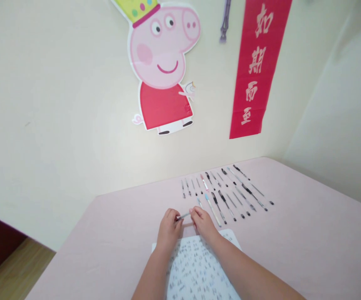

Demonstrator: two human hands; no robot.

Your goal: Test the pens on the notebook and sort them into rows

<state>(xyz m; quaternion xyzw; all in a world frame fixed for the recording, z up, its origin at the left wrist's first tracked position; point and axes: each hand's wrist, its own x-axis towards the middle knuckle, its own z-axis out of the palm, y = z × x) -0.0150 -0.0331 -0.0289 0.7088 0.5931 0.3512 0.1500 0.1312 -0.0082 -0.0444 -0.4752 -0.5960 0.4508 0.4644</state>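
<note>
Between my two hands I hold a slim pen (184, 216), lying nearly level above the table. My left hand (169, 227) has its fingers closed around the darker end. The other end is pinched by the fingertips of my right hand (203, 221). Below my forearms lies a white sheet covered with handwriting (199, 266). Just beyond my right hand, a pale pen with a blue end (213, 210) and a black-gripped pen (218, 207) lie in a row of pens. Whether the held pen has a cap is too small to tell.
Farther back runs a second row of pens and refills, among them a pink pen (204, 183) and a black-capped pen (241, 171). A pink cloth covers the table (121, 237). Behind it, the wall carries a cartoon pig cutout (164, 62) and a red banner (258, 66).
</note>
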